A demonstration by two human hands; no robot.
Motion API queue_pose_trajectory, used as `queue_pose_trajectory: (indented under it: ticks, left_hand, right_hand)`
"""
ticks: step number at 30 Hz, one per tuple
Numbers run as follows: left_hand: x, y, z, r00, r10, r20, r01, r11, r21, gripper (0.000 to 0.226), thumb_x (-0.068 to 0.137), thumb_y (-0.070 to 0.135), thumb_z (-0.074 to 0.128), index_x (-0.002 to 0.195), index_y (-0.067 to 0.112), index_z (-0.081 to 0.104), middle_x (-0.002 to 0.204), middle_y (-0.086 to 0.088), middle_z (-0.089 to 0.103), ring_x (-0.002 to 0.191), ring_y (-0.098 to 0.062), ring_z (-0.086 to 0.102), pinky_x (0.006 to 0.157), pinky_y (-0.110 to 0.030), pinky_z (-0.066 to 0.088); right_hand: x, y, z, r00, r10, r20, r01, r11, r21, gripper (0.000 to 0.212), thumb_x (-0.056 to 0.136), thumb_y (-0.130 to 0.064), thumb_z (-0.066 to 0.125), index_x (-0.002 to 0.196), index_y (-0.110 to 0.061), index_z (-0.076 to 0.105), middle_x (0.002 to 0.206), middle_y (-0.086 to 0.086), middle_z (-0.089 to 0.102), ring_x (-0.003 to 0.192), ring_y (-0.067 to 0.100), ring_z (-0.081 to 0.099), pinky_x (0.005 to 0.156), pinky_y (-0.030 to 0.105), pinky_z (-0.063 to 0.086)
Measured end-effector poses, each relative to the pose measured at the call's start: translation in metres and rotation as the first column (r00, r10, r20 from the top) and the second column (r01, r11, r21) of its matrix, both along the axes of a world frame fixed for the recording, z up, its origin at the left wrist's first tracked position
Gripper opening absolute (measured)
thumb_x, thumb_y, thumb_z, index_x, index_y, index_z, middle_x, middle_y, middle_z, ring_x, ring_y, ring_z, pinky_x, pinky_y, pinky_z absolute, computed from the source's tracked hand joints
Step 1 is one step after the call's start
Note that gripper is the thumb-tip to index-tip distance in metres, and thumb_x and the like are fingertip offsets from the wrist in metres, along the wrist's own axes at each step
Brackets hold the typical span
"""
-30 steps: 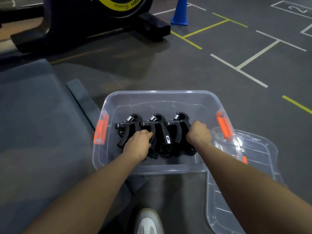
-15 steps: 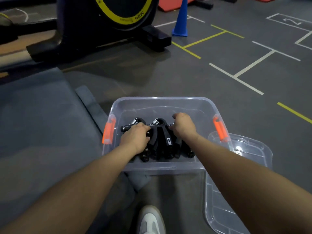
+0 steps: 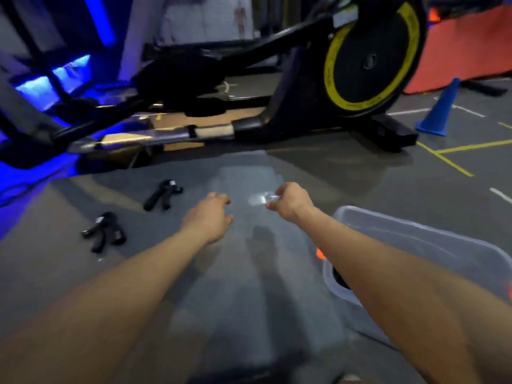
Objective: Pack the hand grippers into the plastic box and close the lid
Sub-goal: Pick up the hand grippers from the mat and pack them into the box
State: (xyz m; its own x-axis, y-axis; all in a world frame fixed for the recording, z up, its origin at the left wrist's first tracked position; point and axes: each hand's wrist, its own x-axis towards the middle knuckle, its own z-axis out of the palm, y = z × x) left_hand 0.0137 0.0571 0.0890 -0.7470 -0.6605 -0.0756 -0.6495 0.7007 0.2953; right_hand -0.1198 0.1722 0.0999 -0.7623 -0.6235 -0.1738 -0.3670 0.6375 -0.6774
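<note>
On the far left I see two black hand grippers lying on the grey mat (image 3: 235, 273): the nearer gripper (image 3: 104, 231) sits at the left, and the farther gripper (image 3: 163, 194) lies just beyond it and a little to the right, the two apart from each other. Both are well to the left of my hands and neither is being touched.

My left hand (image 3: 207, 220) reaches out over the mat with the fingers loosely curled and nothing in it. To its right, my right hand (image 3: 291, 202) is stretched forward at about the same distance; there is a pale, blurred glint at its fingertips, and I cannot tell whether it is pinching something or closed on nothing.

At the near right stands the clear plastic box (image 3: 415, 234), uncovered, partly hidden behind my right forearm, with an orange latch (image 3: 320, 254) showing at its left end. Something dark lies inside, but I cannot make it out.

Far behind stands an exercise machine (image 3: 360, 62) with a yellow-ringed wheel, and a blue cone (image 3: 440, 112) at the far right.
</note>
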Motion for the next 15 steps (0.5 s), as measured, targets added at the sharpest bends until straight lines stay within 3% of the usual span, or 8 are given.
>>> queue_pose_trajectory:
  ticks: [8, 15]
  left_hand:
    - [0.111, -0.116, -0.023, 0.963, 0.268, -0.016, -0.267, 0.962, 0.049, 0.043, 0.091, 0.028, 0.053, 0.133, 0.018, 0.047, 0.139, -0.006, 0.043, 0.127, -0.027, 0.048, 0.104, -0.041, 0.041]
    - [0.142, -0.203, -0.079, 0.923, 0.385, 0.001, -0.384, 0.919, 0.093, 0.043, 0.091, 0.027, 0.054, 0.132, 0.016, 0.047, 0.136, -0.007, 0.043, 0.124, -0.028, 0.047, 0.099, -0.04, 0.044]
  right_hand:
    - [0.082, -0.151, -0.023, 0.982, 0.172, 0.079, -0.179, 0.981, 0.081, 0.046, 0.089, -0.024, 0.064, 0.126, 0.0, 0.051, 0.129, 0.016, 0.057, 0.122, 0.03, 0.054, 0.098, 0.032, 0.043]
    - [0.108, -0.27, -0.081, 0.966, 0.239, 0.104, -0.251, 0.959, 0.134, 0.043, 0.088, -0.026, 0.064, 0.123, -0.003, 0.053, 0.127, 0.015, 0.058, 0.117, 0.03, 0.056, 0.088, 0.028, 0.045]
